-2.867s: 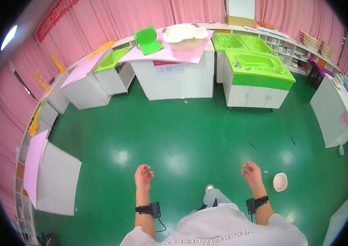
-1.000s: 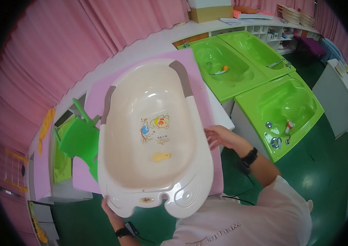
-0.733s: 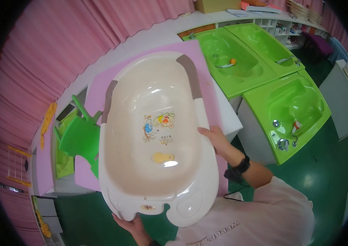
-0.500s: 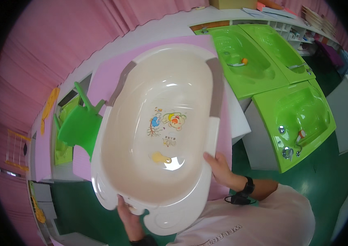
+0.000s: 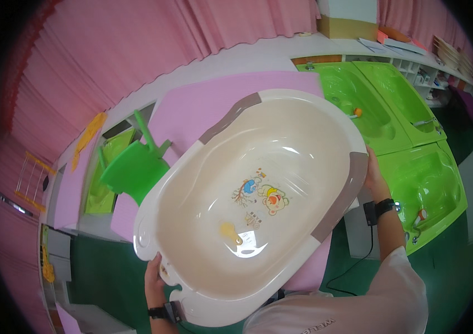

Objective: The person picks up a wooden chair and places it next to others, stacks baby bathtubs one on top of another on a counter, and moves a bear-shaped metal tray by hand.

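A cream baby bathtub [image 5: 309, 133] with taupe grip patches fills the middle, tilted so its inside faces me. Cartoon animal prints [image 5: 270, 197] and a small yellow plug-like piece [image 5: 230, 232] show on its floor. At the near left end, my left hand [image 5: 154, 273] is closed on the rim beside a notch. My right hand [image 5: 377, 179] holds the right side by the taupe patch, its fingers mostly hidden behind the rim. Beneath and behind the tub lies a pink-covered table [image 5: 192, 103].
A green plastic chair [image 5: 133, 170] stands left of the tub, close to its rim. Several green basins with shower heads stand to the right, including a near one [image 5: 448, 195]. Pink curtains [image 5: 136, 50] hang along the far side. A cable trails from my right wrist.
The tub has turned clockwise, its far end swinging to the right. My right hand has moved from the near right rim farther up that side. My left hand still holds the near end.
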A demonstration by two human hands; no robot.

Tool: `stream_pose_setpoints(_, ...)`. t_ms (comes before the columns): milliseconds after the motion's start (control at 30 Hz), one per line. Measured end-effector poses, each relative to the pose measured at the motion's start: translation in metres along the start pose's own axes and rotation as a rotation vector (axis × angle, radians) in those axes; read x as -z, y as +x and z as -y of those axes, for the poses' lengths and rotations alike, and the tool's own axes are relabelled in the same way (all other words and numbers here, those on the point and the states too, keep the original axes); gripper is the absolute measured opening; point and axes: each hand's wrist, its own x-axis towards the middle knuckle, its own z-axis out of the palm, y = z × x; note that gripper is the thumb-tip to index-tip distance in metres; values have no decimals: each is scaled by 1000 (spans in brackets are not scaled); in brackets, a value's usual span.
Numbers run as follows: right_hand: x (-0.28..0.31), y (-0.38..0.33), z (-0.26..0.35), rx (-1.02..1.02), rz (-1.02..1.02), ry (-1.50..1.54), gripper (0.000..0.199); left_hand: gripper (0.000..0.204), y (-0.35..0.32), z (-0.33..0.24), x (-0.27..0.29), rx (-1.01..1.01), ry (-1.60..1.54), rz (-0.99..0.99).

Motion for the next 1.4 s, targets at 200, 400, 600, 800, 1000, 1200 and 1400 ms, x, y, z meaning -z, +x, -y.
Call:
stream_pose_setpoints(200, -8, -31, 7, 108, -42, -119, 27, 32, -43, 19, -20, 25, 408, -156)
stream_pose_setpoints(400, -11, -110, -56, 225, -132, 34, 24, 30, -20, 23, 43, -80, 616, -35)
stream_pose_setpoints(600, -46, -183, -110, 349, -322, 153, 29, 31, 66, -60, 21, -198, 616, -68)
stream_pose_setpoints(800, -81, -202, -184, 540, -305, 238, 35, 39, 213, -72, 71, -316, 579, 52)
stream_pose_setpoints(1000, -148, -236, -265, 605, -409, 284, 34, 39, 281, -96, 53, -143, 648, 409)
stream_pose_setpoints(1200, -236, -236, -320, 738, -505, 281, 32, 40, 358, -145, 44, -35, 673, 651)
stream_pose_setpoints(1400, -356, -215, -388, 913, -671, 331, 32, 40, 470, -228, 25, 78, 687, 864)
